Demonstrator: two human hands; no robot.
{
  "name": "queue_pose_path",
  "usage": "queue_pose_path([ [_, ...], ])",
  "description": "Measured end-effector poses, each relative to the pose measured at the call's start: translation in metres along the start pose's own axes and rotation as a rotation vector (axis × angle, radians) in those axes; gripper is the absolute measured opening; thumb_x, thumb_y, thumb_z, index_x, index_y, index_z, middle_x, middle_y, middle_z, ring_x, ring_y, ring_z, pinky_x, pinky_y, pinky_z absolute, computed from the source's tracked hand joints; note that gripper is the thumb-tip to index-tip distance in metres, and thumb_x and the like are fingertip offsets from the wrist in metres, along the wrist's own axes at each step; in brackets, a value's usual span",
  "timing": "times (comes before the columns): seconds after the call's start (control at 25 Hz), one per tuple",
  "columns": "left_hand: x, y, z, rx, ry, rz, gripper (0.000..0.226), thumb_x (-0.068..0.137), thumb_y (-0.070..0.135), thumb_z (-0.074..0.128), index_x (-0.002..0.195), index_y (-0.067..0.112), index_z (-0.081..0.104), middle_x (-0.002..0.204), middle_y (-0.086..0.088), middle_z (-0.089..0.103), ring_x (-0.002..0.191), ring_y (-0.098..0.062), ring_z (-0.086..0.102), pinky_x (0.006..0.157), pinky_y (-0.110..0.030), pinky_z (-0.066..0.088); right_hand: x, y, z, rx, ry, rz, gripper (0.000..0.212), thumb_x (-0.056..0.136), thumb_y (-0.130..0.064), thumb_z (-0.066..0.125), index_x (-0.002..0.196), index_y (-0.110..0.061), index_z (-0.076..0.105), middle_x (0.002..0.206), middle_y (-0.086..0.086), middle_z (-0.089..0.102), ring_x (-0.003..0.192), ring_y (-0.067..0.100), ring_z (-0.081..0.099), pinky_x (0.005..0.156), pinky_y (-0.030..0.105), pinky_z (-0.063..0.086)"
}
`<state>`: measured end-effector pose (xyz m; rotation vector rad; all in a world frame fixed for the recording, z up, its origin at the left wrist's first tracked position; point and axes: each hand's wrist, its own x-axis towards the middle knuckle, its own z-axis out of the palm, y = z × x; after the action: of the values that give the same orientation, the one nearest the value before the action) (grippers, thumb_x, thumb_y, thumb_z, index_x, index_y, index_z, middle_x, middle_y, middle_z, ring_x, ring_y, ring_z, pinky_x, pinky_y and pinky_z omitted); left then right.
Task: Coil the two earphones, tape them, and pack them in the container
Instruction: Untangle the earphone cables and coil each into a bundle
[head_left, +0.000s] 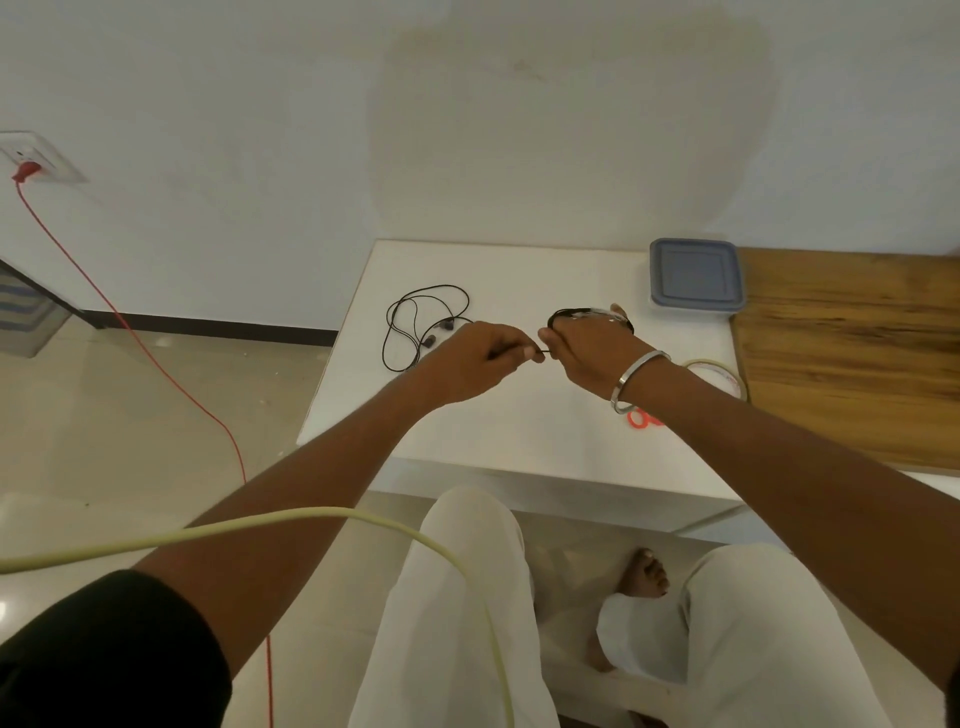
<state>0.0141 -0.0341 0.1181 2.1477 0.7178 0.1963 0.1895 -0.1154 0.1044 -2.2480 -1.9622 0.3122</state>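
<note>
One black earphone (571, 313) is wound in a coil around the fingers of my right hand (592, 348), above the white table (519, 415). My left hand (478, 358) pinches the loose end of that same cable just left of the right hand. A second black earphone (421, 327) lies uncoiled in loose loops on the table's far left, its two earbuds showing. The container (696, 275), clear with a grey-blue lid on it, stands at the table's far right corner. A roll of clear tape (719, 371) lies partly hidden behind my right wrist.
Orange-red scissor handles (641, 418) peek out under my right forearm. A wooden board (852, 353) adjoins the table on the right. A red cable (156, 364) runs from a wall socket across the floor on the left. A pale cable (311, 519) crosses my lap.
</note>
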Motion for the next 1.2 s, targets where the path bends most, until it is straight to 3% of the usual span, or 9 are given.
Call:
queue_pose_path([
  [0.16,0.003,-0.003,-0.012,0.069,0.022,0.0,0.02,0.096,0.032,0.054,0.098,0.022,0.072,0.06,0.006,0.055,0.052,-0.008,0.042,0.056,-0.022,0.038,-0.003,0.007,0.002,-0.021,-0.04,-0.115,0.045,0.095,-0.053,0.02,0.07,-0.022,0.042,0.064,-0.008,0.049,0.063,0.015,0.05,0.101,0.052,0.031],
  [0.28,0.006,-0.007,-0.021,0.098,0.082,-0.006,0.018,0.094,0.033,0.058,0.095,0.023,0.073,0.069,0.007,0.064,0.058,-0.01,0.048,0.061,-0.024,0.041,-0.003,0.013,0.003,0.072,-0.096,-0.167,0.039,0.099,-0.043,0.029,0.074,-0.019,0.048,0.068,-0.007,0.055,0.064,0.013,0.051,0.084,0.042,0.047],
  [0.48,0.009,-0.015,-0.027,0.064,0.224,-0.02,0.012,0.095,0.034,0.058,0.09,0.03,0.067,0.069,0.018,0.062,0.059,-0.005,0.052,0.062,-0.021,0.045,-0.009,-0.001,-0.007,0.711,-0.36,-0.055,0.044,0.1,-0.038,0.03,0.071,-0.016,0.055,0.067,0.002,0.069,0.073,0.017,0.065,0.072,0.028,0.045],
  [0.56,0.008,-0.016,-0.025,0.024,0.24,-0.021,0.012,0.096,0.033,0.056,0.089,0.029,0.066,0.07,0.023,0.061,0.058,-0.003,0.053,0.059,-0.013,0.044,-0.012,-0.015,-0.013,1.035,-0.46,-0.013,0.043,0.1,-0.039,0.031,0.073,-0.015,0.055,0.066,0.005,0.067,0.078,0.024,0.068,0.074,0.031,0.047],
  [0.68,0.005,-0.018,-0.018,-0.063,0.244,-0.023,0.016,0.098,0.026,0.051,0.088,0.023,0.064,0.071,0.007,0.063,0.062,-0.013,0.058,0.063,-0.023,0.048,-0.01,-0.037,-0.024,1.495,-0.537,-0.01,0.042,0.098,-0.04,0.035,0.074,-0.013,0.055,0.066,0.009,0.061,0.08,0.029,0.066,0.092,0.048,0.048],
  [0.84,0.002,-0.024,-0.006,-0.165,0.214,-0.09,0.024,0.099,0.005,0.044,0.085,0.011,0.062,0.072,-0.004,0.058,0.07,-0.022,0.055,0.072,-0.038,0.047,-0.004,-0.055,-0.036,1.848,-0.38,-0.033,0.04,0.1,-0.038,0.032,0.077,-0.011,0.051,0.068,0.01,0.056,0.082,0.031,0.063,0.099,0.058,0.041],
  [1.0,-0.001,-0.022,0.01,-0.103,0.137,-0.065,0.035,0.101,0.018,0.042,0.074,0.034,0.058,0.068,-0.003,0.057,0.063,-0.015,0.058,0.069,-0.035,0.051,0.002,-0.058,-0.046,2.014,-0.145,0.051,0.041,0.101,-0.038,0.03,0.078,-0.011,0.052,0.07,0.009,0.057,0.085,0.029,0.065,0.101,0.057,0.038],
  [1.08,-0.002,-0.02,0.018,-0.096,0.064,-0.027,0.032,0.101,0.026,0.044,0.084,0.045,0.064,0.069,0.004,0.057,0.063,-0.01,0.061,0.07,-0.028,0.053,0.006,-0.057,-0.046,2.0,-0.035,0.098,0.041,0.101,-0.038,0.03,0.077,-0.014,0.053,0.071,0.006,0.06,0.09,0.028,0.066,0.103,0.056,0.035],
  [1.2,-0.002,-0.018,0.029,-0.101,-0.03,0.008,0.024,0.101,0.029,0.043,0.103,0.033,0.067,0.067,0.008,0.055,0.061,-0.009,0.062,0.067,-0.02,0.054,0.011,-0.051,-0.04,1.88,0.129,0.184,0.041,0.101,-0.036,0.029,0.075,-0.017,0.054,0.071,0.001,0.067,0.093,0.025,0.069,0.099,0.044,0.037],
])
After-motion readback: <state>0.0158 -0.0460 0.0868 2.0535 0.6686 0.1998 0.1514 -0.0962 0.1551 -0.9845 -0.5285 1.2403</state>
